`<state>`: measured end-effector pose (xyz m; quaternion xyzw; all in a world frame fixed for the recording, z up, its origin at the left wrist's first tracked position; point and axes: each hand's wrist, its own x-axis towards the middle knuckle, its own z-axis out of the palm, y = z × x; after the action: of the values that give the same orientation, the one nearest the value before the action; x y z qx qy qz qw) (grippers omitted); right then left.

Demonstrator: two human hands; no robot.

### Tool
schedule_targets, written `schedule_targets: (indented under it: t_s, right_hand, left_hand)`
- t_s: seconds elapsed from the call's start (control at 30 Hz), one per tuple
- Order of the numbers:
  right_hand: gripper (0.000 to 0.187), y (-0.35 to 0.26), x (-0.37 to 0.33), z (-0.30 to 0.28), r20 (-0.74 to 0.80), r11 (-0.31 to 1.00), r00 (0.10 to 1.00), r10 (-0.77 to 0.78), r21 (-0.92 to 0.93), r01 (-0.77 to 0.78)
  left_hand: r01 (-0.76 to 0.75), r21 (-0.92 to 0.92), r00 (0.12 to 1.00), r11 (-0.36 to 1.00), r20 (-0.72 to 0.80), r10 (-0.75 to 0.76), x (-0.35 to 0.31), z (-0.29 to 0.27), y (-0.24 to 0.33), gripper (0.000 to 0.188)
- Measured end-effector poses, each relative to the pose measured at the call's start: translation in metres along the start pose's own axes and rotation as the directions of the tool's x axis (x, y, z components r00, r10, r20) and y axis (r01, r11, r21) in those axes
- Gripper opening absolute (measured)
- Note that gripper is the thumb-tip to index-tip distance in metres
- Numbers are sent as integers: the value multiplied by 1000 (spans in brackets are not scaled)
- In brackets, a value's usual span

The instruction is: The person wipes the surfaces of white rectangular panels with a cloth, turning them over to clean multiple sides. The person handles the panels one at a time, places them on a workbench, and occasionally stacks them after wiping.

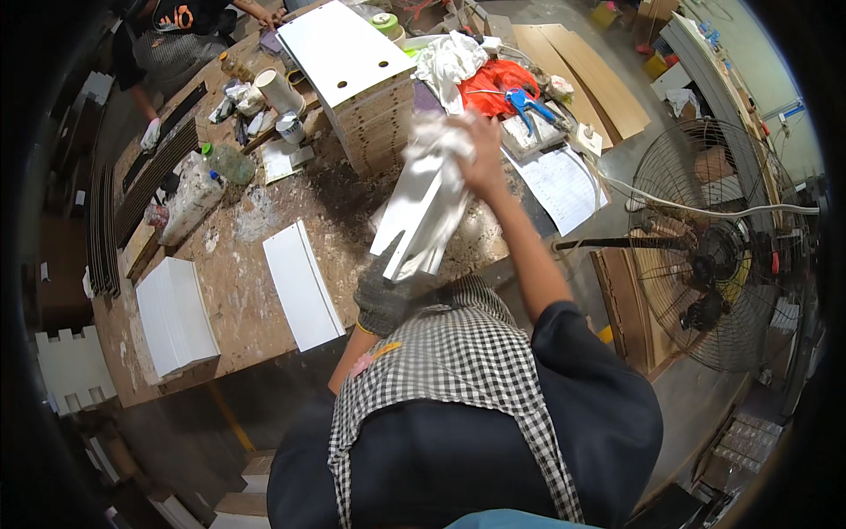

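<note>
My right hand (484, 159), smeared by motion, has its fingers closed on a crumpled white cloth (434, 139). The cloth lies against the upper part of narrow white boards (394, 236), tilted over the table edge; one end looks notched, and I cannot tell how many pieces there are. In a dark grey glove, my left hand (382, 301) grips the near end of these boards, its fingers partly hidden behind them. To the left, a separate white board (302, 286) lies flat on the worn brown table (242, 309).
A stack of boards topped by a white panel with holes (339, 48) stands ahead. Stacked white boards (174, 316) lie at left. Blue-handled pliers (529, 108) and a red bag (498, 84) are at right, near a caged fan (705, 256). Another person (181, 44) works at far left.
</note>
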<state>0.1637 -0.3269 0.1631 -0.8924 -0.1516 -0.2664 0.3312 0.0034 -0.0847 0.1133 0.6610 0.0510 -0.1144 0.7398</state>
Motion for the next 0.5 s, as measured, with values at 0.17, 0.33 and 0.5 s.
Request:
schedule_targets:
  t_s: [0.17,0.33,0.5]
  right_hand:
    - [34,77,66,-13,103,923,953,284,238,-301]
    - [31,98,62,-51,-250,940,944,217,-207,-271]
    - [25,55,34,-139,-486,822,869,94,-454,-343]
  left_hand:
    - [-101,470,990,877,-36,134,8,9,56,41]
    - [-374,474,906,797,6,422,14,14,42,46]
    - [-420,489,887,765,44,459,9,14,35,47]
